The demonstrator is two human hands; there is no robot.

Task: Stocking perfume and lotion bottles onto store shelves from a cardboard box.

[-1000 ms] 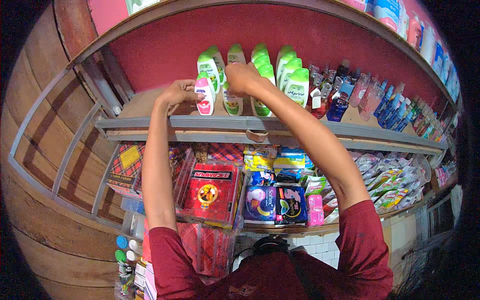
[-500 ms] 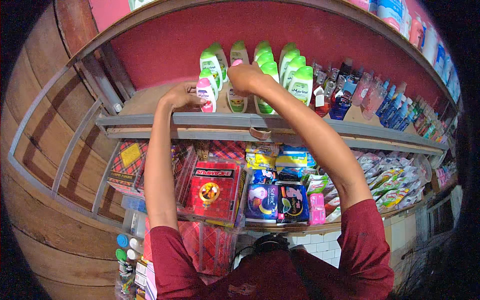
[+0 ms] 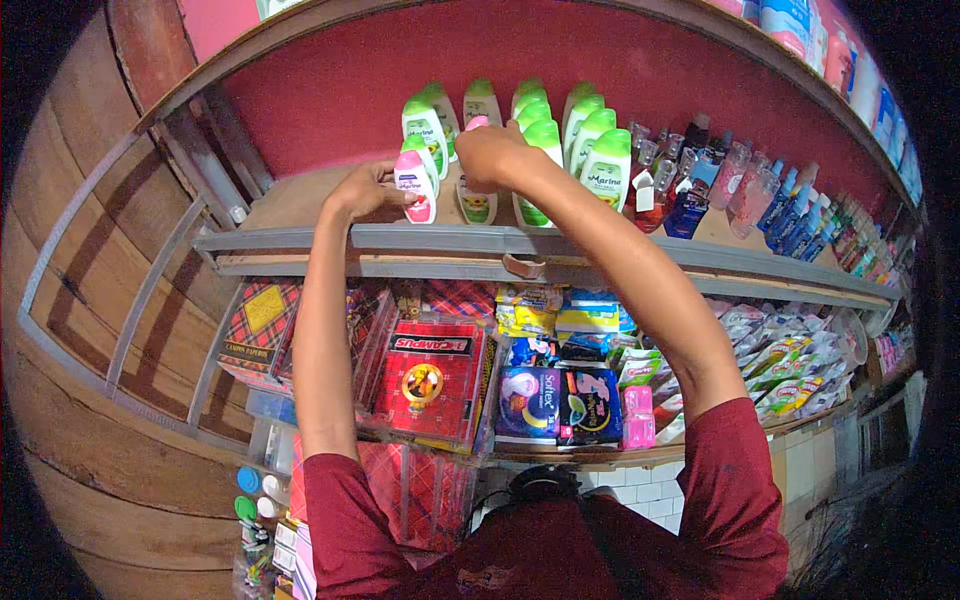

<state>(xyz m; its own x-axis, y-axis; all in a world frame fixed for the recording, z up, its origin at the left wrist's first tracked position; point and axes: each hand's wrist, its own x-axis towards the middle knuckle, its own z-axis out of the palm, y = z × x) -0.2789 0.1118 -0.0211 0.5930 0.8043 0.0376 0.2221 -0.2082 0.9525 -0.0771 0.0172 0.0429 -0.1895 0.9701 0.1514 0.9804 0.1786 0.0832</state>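
My left hand (image 3: 366, 190) holds a small white bottle with a pink cap (image 3: 414, 187) standing at the front of a wooden shelf (image 3: 290, 200). My right hand (image 3: 492, 155) grips the top of another small bottle (image 3: 477, 204) beside it; its cap is hidden under my fingers. Behind both stand several white lotion bottles with green caps (image 3: 606, 170) in rows against a red back wall.
Small clear and blue bottles (image 3: 745, 195) fill the shelf to the right. The shelf below holds red tartan boxes (image 3: 432, 380), blue and dark packets (image 3: 560, 402) and sachet packs (image 3: 790, 365). A metal rail (image 3: 520, 242) edges the shelf. Wooden framing curves on the left.
Both hands have stayed at the two small bottles on the shelf front. The view has shifted slightly, and the left hand has closed more around the pink-capped bottle.
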